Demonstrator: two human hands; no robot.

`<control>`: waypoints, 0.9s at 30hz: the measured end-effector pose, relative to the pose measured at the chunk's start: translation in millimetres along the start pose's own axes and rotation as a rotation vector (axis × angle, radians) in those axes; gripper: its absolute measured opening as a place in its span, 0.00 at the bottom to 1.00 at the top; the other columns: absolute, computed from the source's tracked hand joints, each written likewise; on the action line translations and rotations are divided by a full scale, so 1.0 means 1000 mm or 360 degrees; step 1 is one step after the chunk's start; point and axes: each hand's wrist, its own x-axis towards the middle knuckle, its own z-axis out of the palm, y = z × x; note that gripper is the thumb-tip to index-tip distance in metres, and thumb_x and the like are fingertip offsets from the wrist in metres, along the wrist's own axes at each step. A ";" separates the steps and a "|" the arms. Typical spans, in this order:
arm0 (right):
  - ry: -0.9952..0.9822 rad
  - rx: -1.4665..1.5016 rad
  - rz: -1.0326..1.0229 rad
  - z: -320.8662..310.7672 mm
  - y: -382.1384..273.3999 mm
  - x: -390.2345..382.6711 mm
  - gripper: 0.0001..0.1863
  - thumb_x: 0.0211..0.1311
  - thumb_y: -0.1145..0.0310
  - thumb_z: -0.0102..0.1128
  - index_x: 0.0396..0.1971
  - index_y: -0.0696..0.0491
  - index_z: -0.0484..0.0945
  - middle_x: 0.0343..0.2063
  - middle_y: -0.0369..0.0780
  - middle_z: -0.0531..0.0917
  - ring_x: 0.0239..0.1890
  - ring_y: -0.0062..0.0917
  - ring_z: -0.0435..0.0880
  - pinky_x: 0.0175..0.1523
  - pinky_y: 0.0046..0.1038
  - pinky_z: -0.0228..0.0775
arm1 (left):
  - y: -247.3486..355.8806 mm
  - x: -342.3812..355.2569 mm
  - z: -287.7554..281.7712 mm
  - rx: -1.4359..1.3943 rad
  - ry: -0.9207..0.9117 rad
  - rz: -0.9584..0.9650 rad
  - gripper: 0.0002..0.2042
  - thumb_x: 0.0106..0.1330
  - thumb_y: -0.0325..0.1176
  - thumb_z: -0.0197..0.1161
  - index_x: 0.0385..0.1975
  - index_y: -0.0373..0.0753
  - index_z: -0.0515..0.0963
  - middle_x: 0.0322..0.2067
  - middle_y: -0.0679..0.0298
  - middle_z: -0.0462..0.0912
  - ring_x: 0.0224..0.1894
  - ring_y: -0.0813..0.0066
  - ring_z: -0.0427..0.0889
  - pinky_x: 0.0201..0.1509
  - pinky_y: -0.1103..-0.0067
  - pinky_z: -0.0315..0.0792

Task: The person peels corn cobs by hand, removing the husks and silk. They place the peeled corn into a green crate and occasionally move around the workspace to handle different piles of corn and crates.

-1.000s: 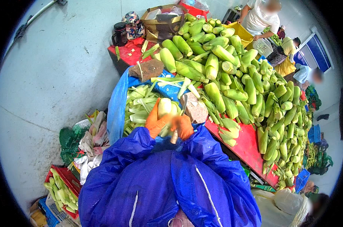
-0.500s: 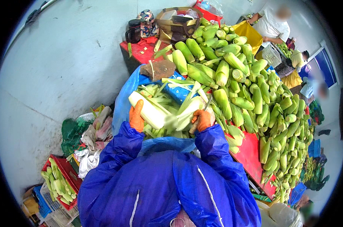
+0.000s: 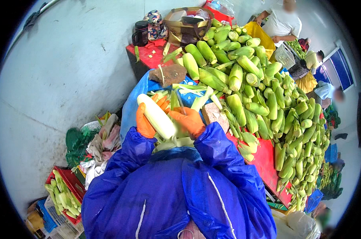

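An ear of corn (image 3: 155,115), stripped to its pale inner husk, lies tilted in my left hand (image 3: 145,122), which wears an orange glove. The fingertips of that hand show on the ear's far side. My right hand (image 3: 190,121), also gloved in orange, is closed beside the ear's right side. What its fingers grip is hidden and blurred. Under both hands, loose green husk leaves (image 3: 180,140) lie on a blue plastic sheet (image 3: 134,106).
A large heap of green corn (image 3: 264,99) covers the red table (image 3: 263,157) to the right. Stone blocks (image 3: 168,75) lie ahead. A bag (image 3: 187,30) and dark flask (image 3: 140,34) stand behind. A red crate (image 3: 71,183) holds husked ears at lower left. People work at far right.
My right hand, which held a knife half a second ago, has moved left against the ear. The ear is turned steeper and looks barer. A stone block now shows right of my right hand.
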 end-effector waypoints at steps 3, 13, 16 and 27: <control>0.0185 -0.0011 -0.0127 -0.016 0.005 0.002 0.36 0.52 0.46 0.68 0.54 0.57 0.75 0.36 0.41 0.83 0.26 0.20 0.80 0.27 0.24 0.71 | 0.004 0.001 -0.004 0.0229 0.0152 0.0007 0.38 0.61 0.52 0.55 0.67 0.37 0.54 0.61 0.47 0.66 0.60 0.57 0.70 0.64 0.65 0.63; 0.0470 0.0167 -0.0272 -0.034 -0.006 0.002 0.25 0.49 0.51 0.68 0.38 0.57 0.81 0.24 0.38 0.82 0.17 0.20 0.75 0.23 0.22 0.65 | -0.010 0.002 0.033 0.1442 -0.0456 -0.0310 0.55 0.51 0.25 0.72 0.71 0.41 0.34 0.64 0.57 0.59 0.62 0.71 0.62 0.65 0.76 0.57; 0.0651 0.0511 -0.0364 -0.053 0.000 -0.013 0.23 0.51 0.52 0.66 0.40 0.56 0.81 0.20 0.34 0.79 0.13 0.17 0.69 0.18 0.22 0.58 | -0.023 -0.003 0.017 0.1404 -0.0495 -0.0420 0.56 0.50 0.26 0.72 0.71 0.43 0.32 0.64 0.57 0.59 0.62 0.71 0.62 0.65 0.76 0.58; 0.1346 0.0629 -0.0531 -0.080 0.057 -0.092 0.27 0.51 0.65 0.70 0.53 0.54 0.76 0.28 0.31 0.80 0.19 0.12 0.70 0.23 0.16 0.62 | -0.057 0.036 -0.015 0.2710 -0.0997 -0.1000 0.34 0.65 0.42 0.57 0.69 0.46 0.52 0.12 0.65 0.73 0.15 0.71 0.73 0.23 0.72 0.68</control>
